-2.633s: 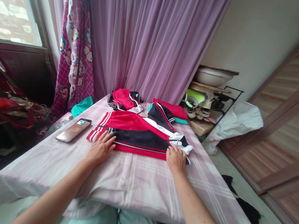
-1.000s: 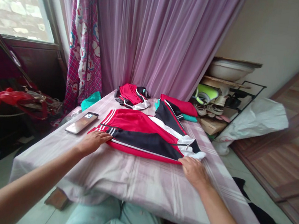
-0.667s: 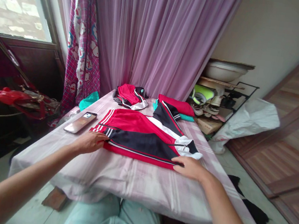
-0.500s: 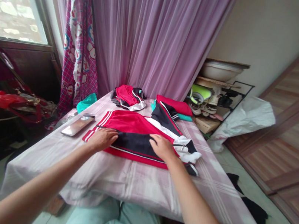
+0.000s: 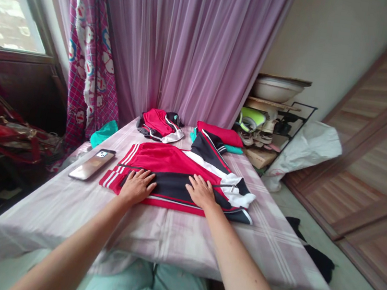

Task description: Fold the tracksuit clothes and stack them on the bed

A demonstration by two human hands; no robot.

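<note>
A red, black and white track jacket [image 5: 171, 158] lies spread on the table, with its zipper edge running across it. Its near side is folded over, so a black panel lies on top. My left hand [image 5: 137, 186] rests on this panel close to the striped hem, fingers stretched out. Farther right on the same panel, my right hand [image 5: 201, 191] lies palm down with fingers spread. A black sleeve [image 5: 209, 148] reaches away toward the back of the table. White cloth at the collar [image 5: 239, 193] is bunched at the right end.
The checked tablecloth [image 5: 161, 235] covers the table. A phone [image 5: 92, 165] lies left of the jacket. Behind are a crumpled red and black garment [image 5: 160, 124] and a folded red garment [image 5: 220, 133] on teal cloth. A shoe rack [image 5: 272, 127] and white sack [image 5: 305, 149] stand at right.
Both hands have flattened and spread their fingers on the black panel. My left hand has come slightly nearer and inward from the hem. The whole view has shifted a little.
</note>
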